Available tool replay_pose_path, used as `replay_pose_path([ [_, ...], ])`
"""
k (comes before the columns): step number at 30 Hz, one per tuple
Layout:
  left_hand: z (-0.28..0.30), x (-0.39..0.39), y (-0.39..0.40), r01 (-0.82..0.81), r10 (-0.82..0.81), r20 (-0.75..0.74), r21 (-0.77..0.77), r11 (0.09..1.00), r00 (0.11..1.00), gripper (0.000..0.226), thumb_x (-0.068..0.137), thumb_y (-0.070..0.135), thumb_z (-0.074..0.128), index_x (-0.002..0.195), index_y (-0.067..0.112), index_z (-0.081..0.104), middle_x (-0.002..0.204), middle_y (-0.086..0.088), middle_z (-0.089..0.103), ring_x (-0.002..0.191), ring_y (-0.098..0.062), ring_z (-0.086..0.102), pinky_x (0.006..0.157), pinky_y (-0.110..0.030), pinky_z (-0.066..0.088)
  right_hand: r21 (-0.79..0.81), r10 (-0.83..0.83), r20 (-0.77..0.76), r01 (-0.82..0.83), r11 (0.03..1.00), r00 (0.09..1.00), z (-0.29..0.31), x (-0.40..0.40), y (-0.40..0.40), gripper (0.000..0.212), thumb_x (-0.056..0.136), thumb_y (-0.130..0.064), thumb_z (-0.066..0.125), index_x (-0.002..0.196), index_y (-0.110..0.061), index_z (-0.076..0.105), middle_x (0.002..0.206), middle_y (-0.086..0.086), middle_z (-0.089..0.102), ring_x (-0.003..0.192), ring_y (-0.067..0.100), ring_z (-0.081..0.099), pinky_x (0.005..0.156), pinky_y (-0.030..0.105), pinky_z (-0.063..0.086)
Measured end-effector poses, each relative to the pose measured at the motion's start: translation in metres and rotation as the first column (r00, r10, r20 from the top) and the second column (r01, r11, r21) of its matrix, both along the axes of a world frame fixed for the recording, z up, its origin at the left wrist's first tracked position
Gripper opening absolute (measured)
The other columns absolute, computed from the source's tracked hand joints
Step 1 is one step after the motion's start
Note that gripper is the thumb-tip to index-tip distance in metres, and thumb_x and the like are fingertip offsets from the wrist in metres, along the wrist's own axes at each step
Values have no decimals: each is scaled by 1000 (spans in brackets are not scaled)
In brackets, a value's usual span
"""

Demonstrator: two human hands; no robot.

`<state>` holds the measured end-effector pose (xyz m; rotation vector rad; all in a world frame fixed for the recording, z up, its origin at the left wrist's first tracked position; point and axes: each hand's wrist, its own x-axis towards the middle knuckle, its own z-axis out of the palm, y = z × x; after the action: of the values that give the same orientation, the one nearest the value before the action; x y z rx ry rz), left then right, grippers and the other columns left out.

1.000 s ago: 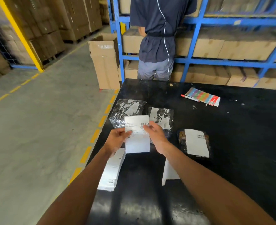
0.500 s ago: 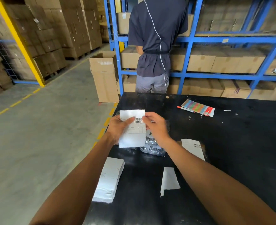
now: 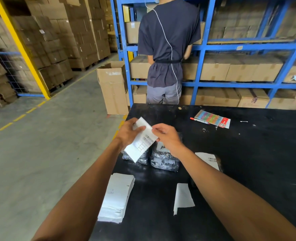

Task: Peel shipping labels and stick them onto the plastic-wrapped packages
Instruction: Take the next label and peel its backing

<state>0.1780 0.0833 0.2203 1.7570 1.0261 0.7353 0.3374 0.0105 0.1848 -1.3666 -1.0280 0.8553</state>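
Note:
A white shipping label (image 3: pixel 141 141) with barcodes is held tilted above the black table (image 3: pixel 248 153). My left hand (image 3: pixel 128 133) grips its upper left edge and my right hand (image 3: pixel 166 136) pinches its right edge. Under the label lie two dark plastic-wrapped packages, one on the left (image 3: pixel 140 158) mostly hidden by the label, one beside it (image 3: pixel 164 160) with a label partly showing. A third package with a white label (image 3: pixel 209 160) lies to the right, partly behind my right forearm. A stack of labels (image 3: pixel 115 197) sits at the table's left edge.
A loose white backing sheet (image 3: pixel 182 197) lies near the table's middle. A colourful card pack (image 3: pixel 213 118) and a red pen (image 3: pixel 199 120) lie at the back. A person (image 3: pixel 168 49) stands at blue shelving (image 3: pixel 248 84) behind the table. An open carton (image 3: pixel 112 87) stands on the floor.
The label has turned from upright to tilted, its top swung left, and both hands have shifted their grip along its edges. The head view has risen slightly.

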Motion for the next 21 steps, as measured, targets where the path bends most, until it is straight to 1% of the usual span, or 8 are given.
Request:
replay_pose_path([
  [4,-2,0,4,-98,104,-65,92,991,992,13,89,42,62,85,32,54,92,-2,71,87,-29,68,83,-53,54,13,-27,-111,29,999,993,1,-1,0,8,93,-5,63,96,-11,67,88,5,70,82,15,65,62,21,51],
  [7,-2,2,7,-166,182,-109,141,976,977,14,86,53,55,80,40,55,83,4,70,88,-25,66,92,-54,47,7,-12,-164,14,1000,986,4,-3,-2,7,92,-5,64,96,-10,67,92,8,70,87,17,67,63,21,53],
  [9,-2,1,11,-158,176,-116,148,976,978,17,84,56,49,77,43,56,76,6,69,86,-26,65,95,-57,44,-23,31,-167,-35,999,985,4,-4,-3,9,92,-8,65,100,-10,67,97,11,71,89,19,67,65,22,54],
  [11,2,-1,10,-115,130,-102,135,984,986,23,85,55,48,78,36,58,75,3,67,82,-31,65,89,-56,47,-59,82,-152,-92,994,985,5,-4,-6,14,94,-13,64,106,-9,68,101,13,72,88,20,70,67,24,55],
  [14,12,-4,2,-41,47,-61,94,995,997,21,96,34,55,80,20,58,75,-4,64,71,-25,60,63,-34,48,-48,89,-137,-96,994,987,9,-4,-11,19,99,-18,54,105,-8,68,98,14,74,77,19,70,61,22,52],
  [16,12,-5,0,2,4,-74,82,997,997,20,97,26,55,83,13,59,77,-6,64,68,-20,58,55,-25,44,-35,78,-102,-81,996,992,12,-4,-13,19,99,-15,51,101,-9,69,95,13,75,69,19,68,55,21,47],
  [18,12,-6,-1,22,-16,-90,72,997,996,19,97,25,56,86,11,61,78,-5,64,67,-17,57,54,-22,43,-41,77,-20,-78,996,997,14,-4,-13,18,97,-13,52,99,-10,69,91,10,75,64,20,66,52,20,44],
  [21,10,-7,0,38,-31,-104,63,997,994,21,97,26,57,89,7,63,80,-2,65,70,-14,58,62,-24,45,-52,98,50,-96,994,994,14,-6,-11,13,96,-14,56,100,-11,69,87,6,74,59,20,64,48,20,40],
])
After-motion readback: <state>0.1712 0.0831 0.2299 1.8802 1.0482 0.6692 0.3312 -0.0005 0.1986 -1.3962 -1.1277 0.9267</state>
